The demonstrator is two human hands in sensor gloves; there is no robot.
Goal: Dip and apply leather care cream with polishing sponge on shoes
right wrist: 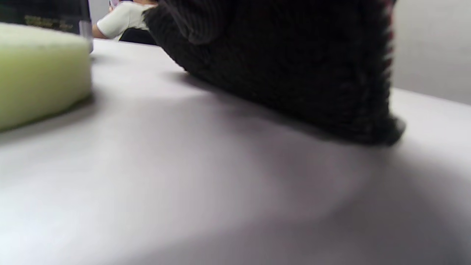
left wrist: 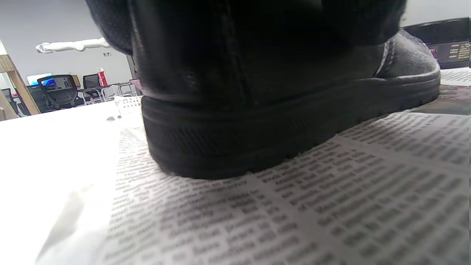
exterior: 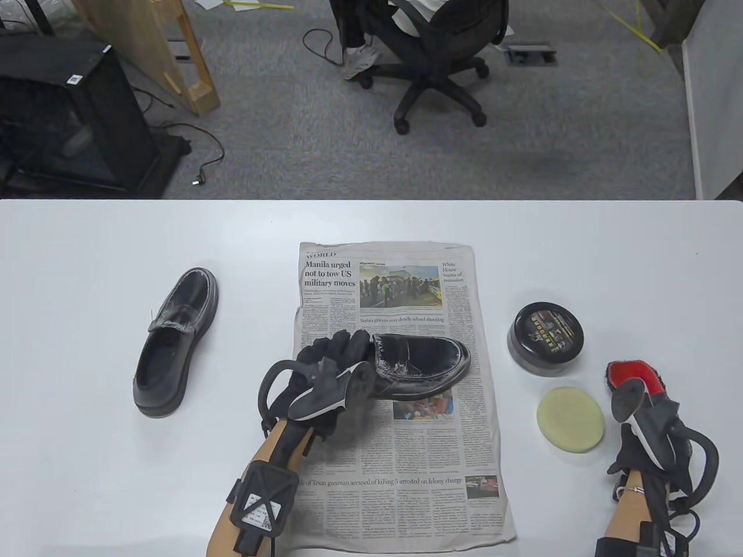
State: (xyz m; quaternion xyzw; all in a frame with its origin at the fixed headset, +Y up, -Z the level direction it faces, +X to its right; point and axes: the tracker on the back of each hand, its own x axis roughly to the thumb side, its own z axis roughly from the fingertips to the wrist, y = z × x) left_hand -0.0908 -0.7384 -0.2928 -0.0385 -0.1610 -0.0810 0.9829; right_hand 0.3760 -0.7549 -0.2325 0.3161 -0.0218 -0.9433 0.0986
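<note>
A black loafer (exterior: 421, 364) lies on its sole across the newspaper (exterior: 400, 464), toe pointing right. My left hand (exterior: 339, 349) grips its heel end, fingers curled over the back rim. In the left wrist view the heel (left wrist: 257, 121) fills the frame above the newsprint (left wrist: 331, 206). The closed cream tin (exterior: 545, 339) stands right of the paper, with the round yellow sponge (exterior: 570, 419) just in front of it. My right hand (exterior: 631, 376) rests on the table right of the sponge and holds nothing. The right wrist view shows its glove (right wrist: 294, 66) beside the sponge (right wrist: 36, 70).
The second black loafer (exterior: 174, 342) sits on the white table (exterior: 87, 261) to the left, toe pointing away. An office chair (exterior: 432, 52) and a black cabinet (exterior: 69, 116) stand on the carpet beyond the far edge.
</note>
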